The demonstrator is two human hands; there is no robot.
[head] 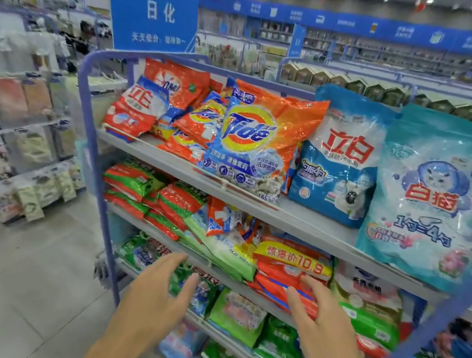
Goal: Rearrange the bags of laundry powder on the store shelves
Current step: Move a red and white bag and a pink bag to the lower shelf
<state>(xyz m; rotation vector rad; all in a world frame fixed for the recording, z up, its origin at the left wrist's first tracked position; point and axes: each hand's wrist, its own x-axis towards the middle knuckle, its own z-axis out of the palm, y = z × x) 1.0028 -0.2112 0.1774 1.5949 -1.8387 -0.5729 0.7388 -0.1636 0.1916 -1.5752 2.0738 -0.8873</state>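
Bags of laundry powder fill a blue-framed shelf unit [95, 110]. On the top shelf a large orange Tide bag [254, 138] leans upright, with a blue-and-white bag [338, 162] and a teal cat-logo bag [432, 201] to its right, and red bags [137, 107] at the left. The second shelf holds green-and-red bags [133, 182] and an orange bag with a yellow price band [291, 270]. My left hand [158, 288] hovers open before the third shelf, holding nothing. My right hand [320, 320] is open too, its fingers over the orange bag's lower edge.
Lower shelves carry green bags [236, 314] and blue bags [182, 349]. A wire rack of small goods [17, 121] stands to the left across a grey tiled aisle [5, 280]. A blue sign [155, 3] rises behind the shelf unit.
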